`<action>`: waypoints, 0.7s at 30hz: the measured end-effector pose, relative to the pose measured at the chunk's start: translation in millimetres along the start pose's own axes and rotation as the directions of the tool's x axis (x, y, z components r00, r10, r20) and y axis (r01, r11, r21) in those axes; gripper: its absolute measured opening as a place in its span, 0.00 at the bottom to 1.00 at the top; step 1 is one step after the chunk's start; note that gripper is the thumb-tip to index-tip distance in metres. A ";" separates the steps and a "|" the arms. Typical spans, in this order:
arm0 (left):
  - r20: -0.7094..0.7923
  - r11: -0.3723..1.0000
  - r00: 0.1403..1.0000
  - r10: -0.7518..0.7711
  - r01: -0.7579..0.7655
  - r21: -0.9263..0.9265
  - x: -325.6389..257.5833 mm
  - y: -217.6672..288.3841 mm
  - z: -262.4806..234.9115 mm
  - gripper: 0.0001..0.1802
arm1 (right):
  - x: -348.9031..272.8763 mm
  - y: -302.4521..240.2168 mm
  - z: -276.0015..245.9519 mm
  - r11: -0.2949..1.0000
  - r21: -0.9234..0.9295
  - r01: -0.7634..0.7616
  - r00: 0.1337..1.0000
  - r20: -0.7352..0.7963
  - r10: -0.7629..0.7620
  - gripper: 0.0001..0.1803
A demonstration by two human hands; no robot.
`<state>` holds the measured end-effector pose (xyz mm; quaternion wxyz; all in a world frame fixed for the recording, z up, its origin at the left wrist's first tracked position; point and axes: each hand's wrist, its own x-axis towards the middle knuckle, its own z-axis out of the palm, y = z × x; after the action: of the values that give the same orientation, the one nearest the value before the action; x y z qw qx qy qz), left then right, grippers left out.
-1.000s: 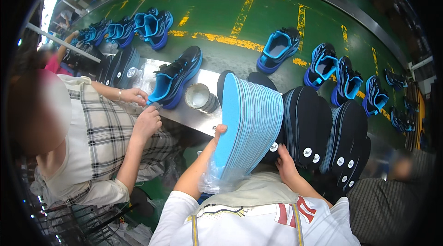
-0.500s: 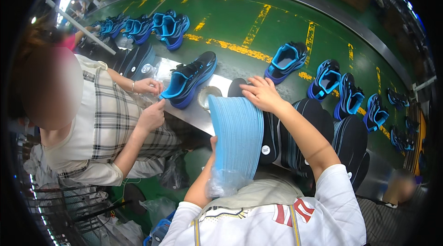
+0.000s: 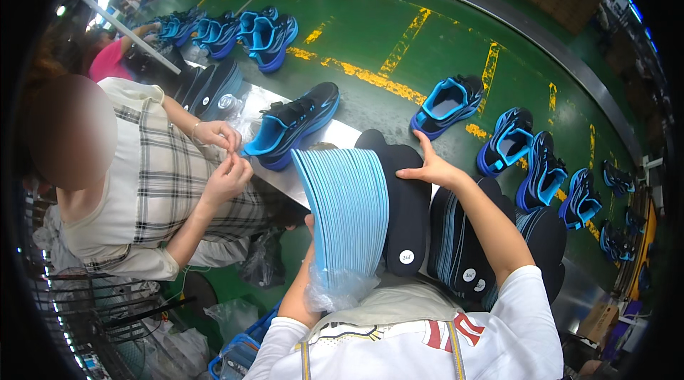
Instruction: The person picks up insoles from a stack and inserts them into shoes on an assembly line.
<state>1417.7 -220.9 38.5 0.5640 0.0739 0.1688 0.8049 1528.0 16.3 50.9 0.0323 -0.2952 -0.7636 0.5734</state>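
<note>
A thick stack of insoles (image 3: 343,209), light blue at the edges, stands upright before my chest. My left hand (image 3: 309,225) grips its left side, mostly hidden behind it. Clear plastic wrap (image 3: 342,291) covers the stack's lower end. On the right of the stack a black insole face (image 3: 406,216) shows, with a round white sticker near its heel. My right hand (image 3: 436,168) is open, thumb at the black insole's edge and a finger stretched towards the heel of a black and blue shoe (image 3: 447,103); whether it touches the shoe I cannot tell.
More black insoles (image 3: 467,237) stand to the right. Several shoes (image 3: 506,139) line the green conveyor (image 3: 349,38) with yellow marks. On the left, a co-worker in a plaid garment (image 3: 171,173) has both hands by another shoe (image 3: 296,123). A wire fan guard (image 3: 92,323) is at lower left.
My right hand has left the top of the stack and moved right, fingers spread. The stack has shifted left, and its black right face shows more. The co-worker's hands have come together.
</note>
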 end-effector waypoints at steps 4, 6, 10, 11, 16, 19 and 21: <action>-0.037 0.999 0.999 -0.020 0.022 0.043 22.1 4.3 1.3 0.51 | -0.3 -20.5 -28.3 0.940 0.141 -0.309 0.882 0.412 0.228 0.60; -0.045 0.997 0.998 -0.047 0.050 0.061 34.1 3.5 3.0 0.50 | 17.0 -3.4 -35.1 0.859 0.136 -0.494 0.819 0.405 0.407 0.57; -0.080 0.986 0.991 -0.105 0.114 0.118 49.8 4.7 5.4 0.48 | 34.1 -6.6 -38.7 0.793 0.068 -0.605 0.730 0.444 0.519 0.56; -0.089 0.981 0.988 -0.127 0.138 0.137 51.7 2.7 5.6 0.47 | 36.1 -2.7 -39.2 0.762 0.069 -0.644 0.715 0.408 0.568 0.56; -0.154 0.892 0.942 -0.299 0.333 0.306 34.7 -31.9 -9.6 0.44 | 12.9 38.9 -67.3 0.934 -0.179 -0.308 0.842 0.406 0.356 0.39; -0.158 0.910 0.929 -0.335 0.362 0.200 32.9 -42.0 -21.5 0.39 | 11.7 54.0 -65.4 0.959 -0.278 0.048 0.955 0.294 0.038 0.32; -0.121 0.934 0.928 -0.352 0.357 0.021 41.3 -41.2 -19.5 0.39 | 16.4 60.0 -66.7 0.955 -0.243 0.168 0.967 0.231 -0.111 0.31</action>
<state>1433.5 -173.5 2.8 0.6878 0.0076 0.2285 0.6890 1565.1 91.5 15.2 -0.0490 -0.1782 -0.8502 0.4929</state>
